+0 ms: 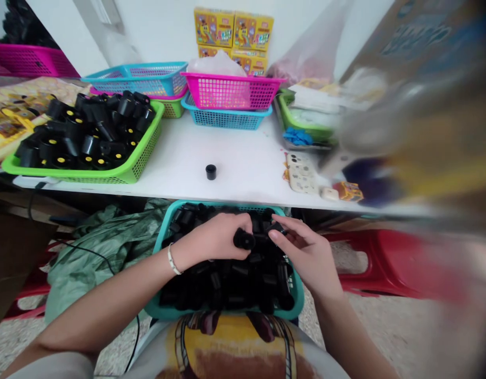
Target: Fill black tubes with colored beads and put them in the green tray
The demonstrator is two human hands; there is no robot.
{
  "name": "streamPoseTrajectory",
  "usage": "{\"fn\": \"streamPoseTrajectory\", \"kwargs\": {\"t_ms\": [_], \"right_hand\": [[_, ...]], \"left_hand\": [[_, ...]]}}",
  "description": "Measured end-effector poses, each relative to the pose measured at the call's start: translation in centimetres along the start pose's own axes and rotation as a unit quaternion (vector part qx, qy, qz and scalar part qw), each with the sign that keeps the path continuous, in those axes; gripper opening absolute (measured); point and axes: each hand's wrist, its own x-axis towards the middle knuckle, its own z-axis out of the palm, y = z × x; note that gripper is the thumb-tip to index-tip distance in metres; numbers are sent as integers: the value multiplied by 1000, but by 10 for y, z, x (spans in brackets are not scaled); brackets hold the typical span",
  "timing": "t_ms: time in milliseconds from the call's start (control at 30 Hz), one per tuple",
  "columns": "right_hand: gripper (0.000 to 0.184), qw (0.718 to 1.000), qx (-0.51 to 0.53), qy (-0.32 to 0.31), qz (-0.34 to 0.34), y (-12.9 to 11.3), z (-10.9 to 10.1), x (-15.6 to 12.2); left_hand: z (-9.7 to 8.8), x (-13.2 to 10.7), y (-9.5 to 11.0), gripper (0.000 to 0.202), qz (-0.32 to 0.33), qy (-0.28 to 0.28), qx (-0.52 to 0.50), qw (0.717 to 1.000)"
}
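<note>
My left hand (223, 235) is closed round a black plastic cylinder (244, 240), whose round end points to the right. Between the thumb and fingers of my right hand (306, 247) is a small black plastic cap (276, 227). The two pieces are close together but apart. Both hands are over a teal basket (300, 295) on my lap, heaped with similar black plastic parts (235, 279). A lone black cap (211, 171) stands on the white table (243, 152) ahead.
A green basket (146, 150) of black cylinders with yellow dots stands at the table's left. Pink (235, 92) and blue baskets (227, 119) are stacked at the back. A phone (301, 172) lies to the right. A red stool (388, 263) and a blurred shape (436, 137) are at right.
</note>
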Motion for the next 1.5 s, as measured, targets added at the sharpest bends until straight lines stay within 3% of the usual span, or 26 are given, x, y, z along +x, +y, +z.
{"fn": "streamPoseTrajectory", "kwargs": {"t_ms": [100,233,367,500,633,767,833,900,1033,1100,1200,1300,1400,1500], "right_hand": [[30,999,9,-19,-44,-9,7,-6],[31,996,-24,-27,-76,-18,10,-9],[31,995,-51,-37,-82,-16,8,-10],[34,999,29,-6,-39,-9,9,-12],[31,997,-17,-19,-80,-10,11,-11],[31,975,-122,-126,-132,-17,9,-4],[37,952,-147,-212,-165,-22,9,0],[42,937,-149,-256,-187,-26,9,6],[25,952,-125,-210,-185,-28,16,30],[19,961,-107,-188,-173,-21,23,51],[19,970,-121,-112,-181,1,30,92],[17,964,-176,-41,-196,28,31,129],[18,939,-259,-46,-223,40,28,140],[27,869,-377,-78,-309,29,29,120]], "left_hand": [[-4,-7,13,22,3,22,-82,996],[-4,-12,22,16,6,49,-58,997],[-7,-13,23,20,9,35,-71,997],[-12,-14,23,15,5,13,-94,996],[-12,-12,21,23,-1,13,-55,998],[-9,-11,15,32,0,16,-12,1000],[-11,-11,11,31,3,10,-18,1000],[-15,-11,8,31,-7,20,-29,999],[-32,-10,-2,31,-49,85,-63,993],[-39,-11,-8,39,-74,120,-74,987],[-41,-15,-18,48,-94,149,-33,984],[-36,-26,-25,35,-77,136,12,988],[-32,-39,-27,21,-90,145,30,985],[-34,-50,-27,16,-87,170,36,981]]}}
